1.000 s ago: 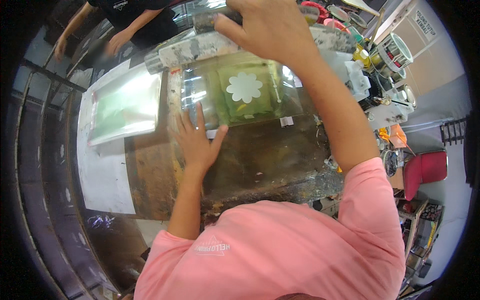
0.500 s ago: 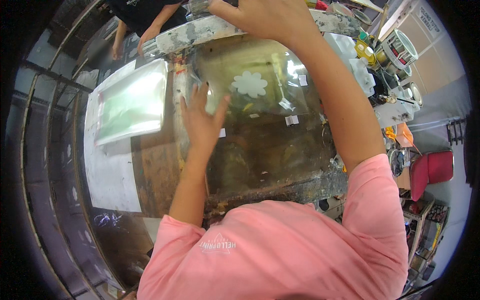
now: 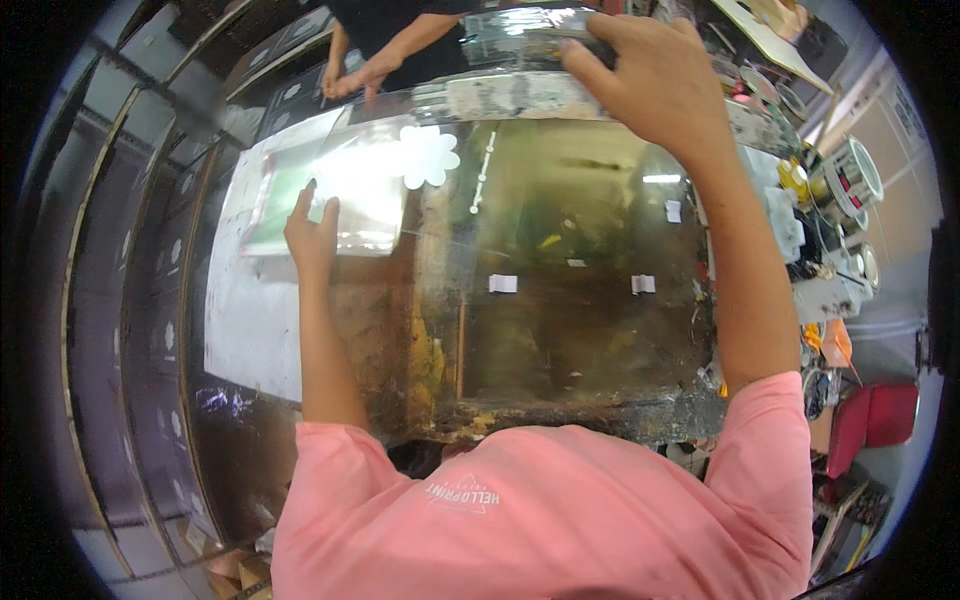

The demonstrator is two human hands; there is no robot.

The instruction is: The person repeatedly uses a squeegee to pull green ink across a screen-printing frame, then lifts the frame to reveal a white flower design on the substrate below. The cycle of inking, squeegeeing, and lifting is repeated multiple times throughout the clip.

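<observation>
My left hand (image 3: 313, 235) is over the stack of clear plastic sheets (image 3: 270, 225) at left, index finger and thumb at a loose clear sheet that moves with it. That sheet bears a white flower shape (image 3: 430, 157) and a thin white line motif (image 3: 483, 175); it lies partly over the stack, partly over the glossy work surface (image 3: 550, 345). My right hand (image 3: 655, 80) is at the far side, beyond a paint-stained bar (image 3: 530, 97), its thumb and fingers curled round something dark, mostly hidden.
Small white tabs (image 3: 503, 284) are stuck on the glossy surface. White paper (image 3: 245, 330) lies beneath the stack. At the far left, another person's hands (image 3: 365, 78) are near the table. Racks (image 3: 125, 300) line the left side; paint cans (image 3: 850, 175) and a red chair (image 3: 870, 425) are right.
My left hand has moved left from the glossy surface to the stack, and the sheet with the flower has slid left with it. My right hand remains at the far bar.
</observation>
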